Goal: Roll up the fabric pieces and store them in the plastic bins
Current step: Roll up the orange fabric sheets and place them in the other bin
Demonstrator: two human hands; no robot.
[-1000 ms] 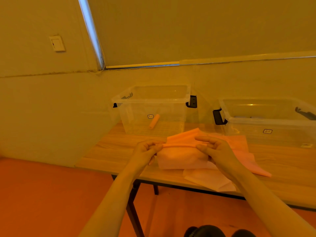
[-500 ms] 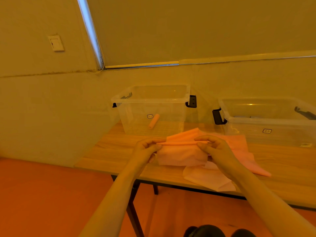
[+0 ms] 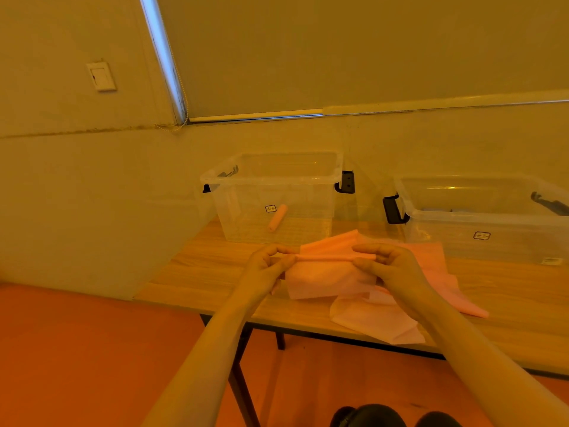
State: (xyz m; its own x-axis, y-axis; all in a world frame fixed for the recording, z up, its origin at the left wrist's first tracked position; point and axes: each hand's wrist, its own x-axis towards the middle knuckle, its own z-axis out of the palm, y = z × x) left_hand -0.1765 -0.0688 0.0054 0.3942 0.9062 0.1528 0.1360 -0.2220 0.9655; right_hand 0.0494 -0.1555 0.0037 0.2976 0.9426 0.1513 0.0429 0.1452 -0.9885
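**A:** Where does the piece stand?

**B:** The left hand [image 3: 267, 266] and right hand [image 3: 388, 266] each pinch one end of a thin roll [image 3: 335, 258] at the top edge of the pink fabric piece [image 3: 326, 280], lifted off the worktop [image 3: 215, 272] just in front of the left clear bin [image 3: 274, 195]. Most of the sheet hangs unrolled below the roll.

**A:** How to roll it well?

**B:** I'd turn both ends at the same rate, fingertips keeping the core tight, so it doesn't cone or loosen. Keep the hanging part free of the loose fabric pieces [image 3: 378, 318] lying just in front of that bin.

**A:** And then?

**B:** One finished roll [image 3: 277, 217] already lies inside that bin; this one likely joins it. The right bin [image 3: 480, 211], beside it, holds something I can't make out.
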